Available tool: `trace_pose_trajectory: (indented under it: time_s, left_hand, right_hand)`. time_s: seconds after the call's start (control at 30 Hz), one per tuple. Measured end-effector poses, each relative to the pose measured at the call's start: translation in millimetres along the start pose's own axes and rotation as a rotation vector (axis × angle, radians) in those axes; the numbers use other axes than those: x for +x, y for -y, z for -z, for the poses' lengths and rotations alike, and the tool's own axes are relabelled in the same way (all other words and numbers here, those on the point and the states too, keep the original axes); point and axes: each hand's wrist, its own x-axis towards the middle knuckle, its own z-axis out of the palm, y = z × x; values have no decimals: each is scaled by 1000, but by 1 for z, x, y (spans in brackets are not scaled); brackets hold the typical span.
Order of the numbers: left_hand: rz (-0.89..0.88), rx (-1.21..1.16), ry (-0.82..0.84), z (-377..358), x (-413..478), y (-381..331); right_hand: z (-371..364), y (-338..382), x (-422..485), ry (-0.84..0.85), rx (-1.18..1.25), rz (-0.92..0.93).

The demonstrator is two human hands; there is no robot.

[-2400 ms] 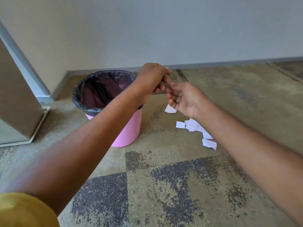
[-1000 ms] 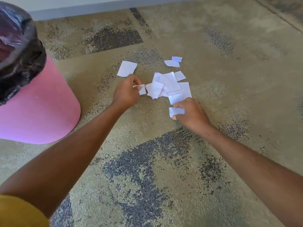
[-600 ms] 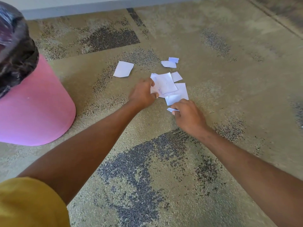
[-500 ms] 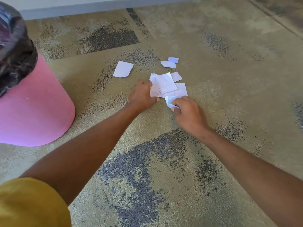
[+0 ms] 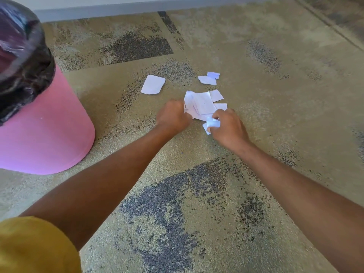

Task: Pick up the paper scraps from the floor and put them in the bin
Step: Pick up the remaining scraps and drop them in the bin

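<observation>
Nearest, a yellow sleeve (image 5: 29,247) fills the lower left corner, and two bare forearms reach forward over the carpet (image 5: 285,107), a short, nubbly weave of olive-tan with speckled grey patches. At their ends the right hand (image 5: 229,128) has its fingers curled round a crumpled scrap (image 5: 213,124), a small white wad pinched against the thumb. Just beside it the left hand (image 5: 173,117) is knuckles up, with its fingers curled onto the left edge of the heap of scraps (image 5: 203,104). These are thin, flat white pieces with straight cut sides, overlapping at angles and lying on the carpet between the two hands. Farther off, a lone scrap (image 5: 153,84) lies flat to the left, roughly four-sided with one clipped corner, and two small scraps (image 5: 208,79) touch each other beyond the heap. Bare carpet stretches wide to the right and behind them. At the left stands the bin (image 5: 51,133), a smooth pink cylinder well apart from the heap, its rim wrapped in a glossy, wrinkled black liner (image 5: 25,71). Along the far edge runs a grey skirting board (image 5: 118,7).
</observation>
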Motion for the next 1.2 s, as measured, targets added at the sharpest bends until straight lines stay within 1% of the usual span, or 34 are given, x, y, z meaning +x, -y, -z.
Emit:
trace_pose_trajectory:
  time_s: [0.07,0.17,0.27,0.33,0.37,0.4,0.47,0.5,0.57,0.67,0.77,0.87,0.97,1.03,1.1,1.2]
  left_hand:
    - [43,-63,-32,4,-3,3]
    - [88,-137,-66,13,-8,8]
    - [142,-253,-104,26,-13,13]
    - [178,-346,-104,34,-18,13]
    - [205,-437,-103,37,-21,12]
    - [238,-576,-92,41,-23,11]
    - [308,-876,-14,53,-31,6]
    - [335,-987,34,60,-35,3]
    - [354,-1159,97,78,-42,-4]
    - [348,-1343,97,113,-54,-16]
    - [271,-1418,7,155,-70,-25]
    - [202,-1394,-116,199,-87,-27]
    - [207,-1349,-267,242,-109,-22]
    - [193,-1372,-338,267,-125,-14]
    - [237,-1438,-390,287,-135,-3]
    - [347,-1557,-491,307,-142,15]
  right_hand:
    - [-1,-1,-2,-11,12,-11]
    - [2,-1,-6,-19,108,-35]
    - [10,3,-5,7,259,-64]
    - [18,13,-5,20,414,-138]
    - [22,20,-6,19,504,-176]
    - [27,28,-7,21,606,-210]
    - [37,46,-8,33,839,-274]
    - [45,57,-8,45,946,-303]
    - [60,80,-6,74,1117,-331]
    - [84,115,-6,118,1259,-309]
    - [108,157,-11,156,1286,-212]
    - [128,201,-20,174,1280,-75]
    - [142,246,-26,209,1305,34]
    - [148,276,-31,240,1341,80]
    - [150,308,-38,267,1345,97]
    - [139,356,-48,277,1362,64]
